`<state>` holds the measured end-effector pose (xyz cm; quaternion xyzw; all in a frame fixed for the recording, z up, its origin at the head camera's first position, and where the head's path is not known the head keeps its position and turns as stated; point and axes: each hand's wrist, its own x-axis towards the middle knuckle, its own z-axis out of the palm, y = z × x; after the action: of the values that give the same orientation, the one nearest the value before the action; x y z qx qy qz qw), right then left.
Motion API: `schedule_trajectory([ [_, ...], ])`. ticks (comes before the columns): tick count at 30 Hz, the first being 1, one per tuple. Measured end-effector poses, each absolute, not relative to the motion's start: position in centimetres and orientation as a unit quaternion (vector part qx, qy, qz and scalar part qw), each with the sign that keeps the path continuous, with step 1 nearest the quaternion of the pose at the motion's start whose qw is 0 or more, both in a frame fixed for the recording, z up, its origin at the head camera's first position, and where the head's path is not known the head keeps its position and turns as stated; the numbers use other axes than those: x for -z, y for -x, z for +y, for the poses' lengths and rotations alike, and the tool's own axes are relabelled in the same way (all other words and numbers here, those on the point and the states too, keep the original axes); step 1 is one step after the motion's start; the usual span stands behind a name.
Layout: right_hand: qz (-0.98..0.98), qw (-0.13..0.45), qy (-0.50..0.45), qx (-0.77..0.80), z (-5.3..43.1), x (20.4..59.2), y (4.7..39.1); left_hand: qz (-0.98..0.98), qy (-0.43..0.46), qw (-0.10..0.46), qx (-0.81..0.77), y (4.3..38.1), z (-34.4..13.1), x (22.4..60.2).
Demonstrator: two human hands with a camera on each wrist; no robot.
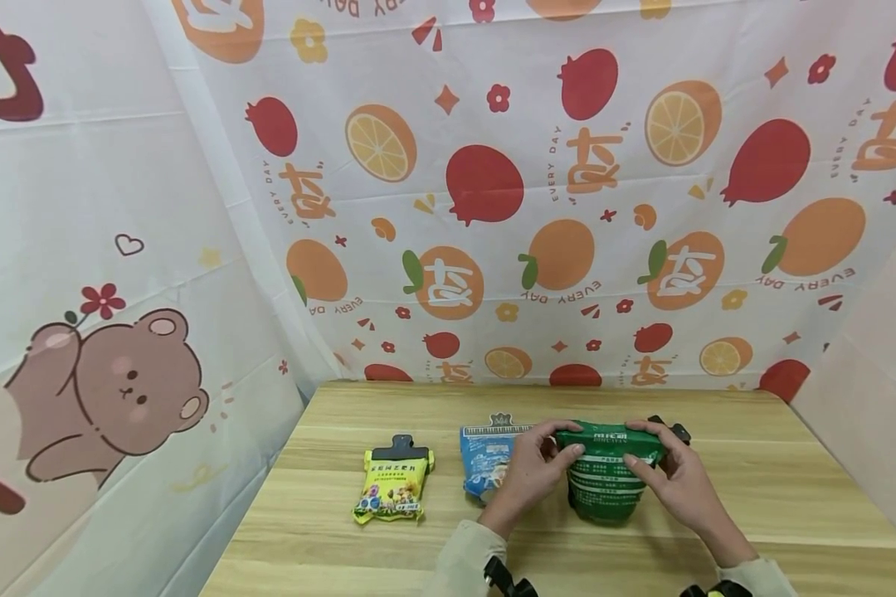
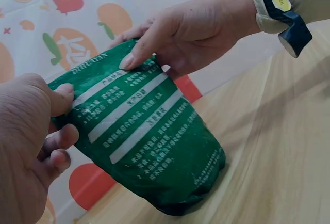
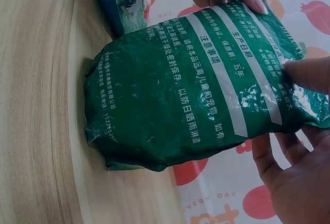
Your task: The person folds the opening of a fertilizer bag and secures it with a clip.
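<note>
A green plastic bag (image 1: 606,489) with white print stands with its base at the wooden table, its top end gripped by both hands. My left hand (image 1: 530,471) pinches the upper left corner, thumb (image 2: 63,96) on the printed face. At the opposite corner my right hand (image 1: 683,489) pinches the bag the same way, its thumb (image 3: 309,73) on the front and its other fingers behind. Close by the left hand lies a blue bag (image 1: 484,460) with a clip (image 1: 499,424) across its top; the hand partly hides it.
Further left on the wooden table (image 1: 328,547) lies a yellow bag (image 1: 393,489) with a black clip (image 1: 400,448) on its top end. Another black clip (image 1: 672,428) shows behind the right hand. A fruit-printed cloth (image 1: 493,274) hangs along the table's back edge.
</note>
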<state>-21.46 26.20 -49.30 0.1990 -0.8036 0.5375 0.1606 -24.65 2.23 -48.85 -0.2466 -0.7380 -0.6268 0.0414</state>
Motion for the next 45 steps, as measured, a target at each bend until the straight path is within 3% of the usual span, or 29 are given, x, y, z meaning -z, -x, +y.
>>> schedule_trajectory([
  [45,-0.821,0.147,-0.183,-0.521,26.08,48.56,21.29,-0.768,0.244,0.032,0.591,24.48,2.17,49.01],
])
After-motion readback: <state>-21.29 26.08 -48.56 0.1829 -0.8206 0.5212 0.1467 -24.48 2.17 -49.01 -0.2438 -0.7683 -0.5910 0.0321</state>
